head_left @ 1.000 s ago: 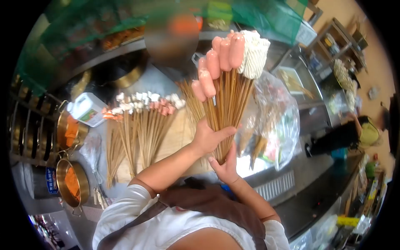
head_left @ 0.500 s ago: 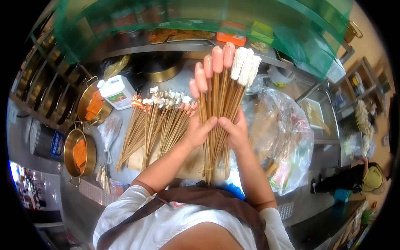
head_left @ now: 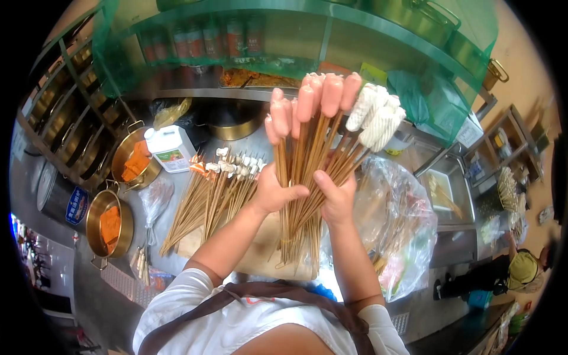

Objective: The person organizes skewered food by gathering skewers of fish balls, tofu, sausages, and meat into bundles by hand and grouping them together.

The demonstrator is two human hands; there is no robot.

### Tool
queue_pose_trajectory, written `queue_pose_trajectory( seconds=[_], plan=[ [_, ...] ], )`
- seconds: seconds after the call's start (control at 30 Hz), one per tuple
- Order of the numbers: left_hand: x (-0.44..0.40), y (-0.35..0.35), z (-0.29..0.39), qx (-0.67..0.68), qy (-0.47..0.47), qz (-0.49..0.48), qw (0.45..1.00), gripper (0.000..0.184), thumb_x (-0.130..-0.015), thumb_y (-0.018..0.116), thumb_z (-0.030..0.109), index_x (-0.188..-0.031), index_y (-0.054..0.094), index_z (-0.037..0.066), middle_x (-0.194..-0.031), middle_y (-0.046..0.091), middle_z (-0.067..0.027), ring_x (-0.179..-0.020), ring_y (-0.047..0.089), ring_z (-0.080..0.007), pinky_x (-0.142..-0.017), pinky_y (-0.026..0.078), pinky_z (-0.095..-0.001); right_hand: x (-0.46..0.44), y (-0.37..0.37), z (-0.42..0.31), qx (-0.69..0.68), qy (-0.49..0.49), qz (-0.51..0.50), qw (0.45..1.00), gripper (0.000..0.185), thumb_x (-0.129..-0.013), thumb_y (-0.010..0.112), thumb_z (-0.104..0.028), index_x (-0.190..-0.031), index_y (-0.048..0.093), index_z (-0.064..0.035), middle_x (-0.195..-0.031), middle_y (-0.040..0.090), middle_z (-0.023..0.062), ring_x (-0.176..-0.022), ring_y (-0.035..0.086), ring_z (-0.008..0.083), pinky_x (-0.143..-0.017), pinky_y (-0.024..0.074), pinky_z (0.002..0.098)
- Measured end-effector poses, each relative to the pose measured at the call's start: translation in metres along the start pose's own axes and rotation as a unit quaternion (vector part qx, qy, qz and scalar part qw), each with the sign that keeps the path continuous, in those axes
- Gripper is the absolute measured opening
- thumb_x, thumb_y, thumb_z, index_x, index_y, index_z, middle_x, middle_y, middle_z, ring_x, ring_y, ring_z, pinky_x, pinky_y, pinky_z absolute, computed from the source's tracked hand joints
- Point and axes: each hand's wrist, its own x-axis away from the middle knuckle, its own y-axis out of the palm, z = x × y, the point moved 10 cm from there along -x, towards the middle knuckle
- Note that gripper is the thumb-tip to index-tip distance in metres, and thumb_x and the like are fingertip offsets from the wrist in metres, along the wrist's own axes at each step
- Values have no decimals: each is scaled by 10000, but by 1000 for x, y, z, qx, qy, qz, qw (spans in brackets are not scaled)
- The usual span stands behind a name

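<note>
My left hand (head_left: 275, 190) is wrapped round the left side of a large bundle of wooden skewers (head_left: 305, 171), its thumb across the sticks. On the right side, my right hand (head_left: 336, 195) grips the same bundle, thumb pointing up. Pink sausages (head_left: 332, 96) top the skewers at the left and middle. White, ridged pieces (head_left: 381, 127) cap those leaning to the right. The stick ends fan out below, above a wooden board (head_left: 260, 251). Left of my left hand lie more skewers (head_left: 198, 204) with small white and orange-striped pieces at their tips.
Two brass pots (head_left: 127, 216) with orange slabs and a white jug (head_left: 170, 148) stand at the left. Beside my right hand lies a clear plastic bag (head_left: 399, 219) with skewers. Green netting (head_left: 296, 65) hangs over the back shelf. Another person (head_left: 523, 269) is at far right.
The bundle has spread wider between my hands. The white-tipped skewers now lean further right, and more sausages show. My view has shifted to take in more of the back shelf.
</note>
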Motion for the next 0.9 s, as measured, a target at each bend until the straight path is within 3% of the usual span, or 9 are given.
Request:
queue_pose_trajectory(
  seconds=[0.03,0.1,0.17,0.27,0.33,0.53,0.73,0.8,0.9],
  plan=[
    [-4,0,7,0,2,0,1000,561,-720,776,205,-1161,509,-19,-1064,617,-82,-944,582,-149,-851,463,-294,-1,4,-9,39,-31,11,999,470,-750,676,-8,-1161,448,0,-977,555,53,-870,550,141,-787,461,284],
    [-9,10,25,-203,50,-45,977,667,-653,813,183,-1195,477,-13,-1071,615,-91,-964,577,-165,-866,457,-298,-2,5,-13,103,-65,23,992,443,-750,678,-3,-1139,466,2,-972,562,55,-864,550,135,-777,461,283],
    [-8,-3,9,-208,1,-17,978,632,-655,798,160,-1181,491,-13,-1071,613,-92,-974,574,-168,-869,456,-300,8,6,-14,165,-80,37,982,379,-728,719,-20,-1053,524,6,-935,577,51,-840,544,132,-745,459,277],
    [12,-30,-33,-186,-126,-5,974,522,-661,760,103,-1119,540,-12,-1069,607,-93,-988,569,-162,-868,459,-306,17,-9,28,225,37,34,973,343,-721,737,-39,-1004,548,6,-918,583,48,-838,544,139,-746,460,273],
    [26,-36,-42,-167,-115,-21,979,409,-714,688,61,-1083,528,-14,-1004,582,-76,-902,555,-166,-783,471,-311,22,-16,50,213,28,7,977,338,-729,738,-56,-1003,551,11,-930,583,45,-833,544,146,-743,460,268],
    [40,-52,-57,-136,-135,40,981,438,-683,708,58,-1084,543,-4,-998,610,-77,-940,578,-162,-831,470,-297,22,-20,73,200,71,-22,977,274,-745,697,-15,-965,534,3,-882,567,33,-807,542,132,-729,457,267],
    [39,-63,-63,-135,-122,23,983,277,-679,693,59,-925,573,15,-838,598,-39,-772,565,-129,-686,466,-282,21,-31,69,155,26,11,988,196,-743,606,37,-912,522,-18,-826,550,27,-767,536,115,-709,450,262],
    [47,-66,-74,-143,-156,63,975,223,-671,679,51,-863,570,24,-775,583,-28,-723,557,-126,-656,460,-281,20,-40,85,250,60,-12,966,172,-747,602,25,-892,523,-25,-814,547,25,-757,532,112,-701,445,259],
    [38,-59,-68,-198,-105,54,973,234,-679,672,95,-882,585,19,-813,587,-29,-756,552,-139,-696,456,-288,19,-42,81,222,32,17,974,133,-747,592,19,-854,527,-25,-788,545,22,-740,530,112,-689,444,257]
  ],
)
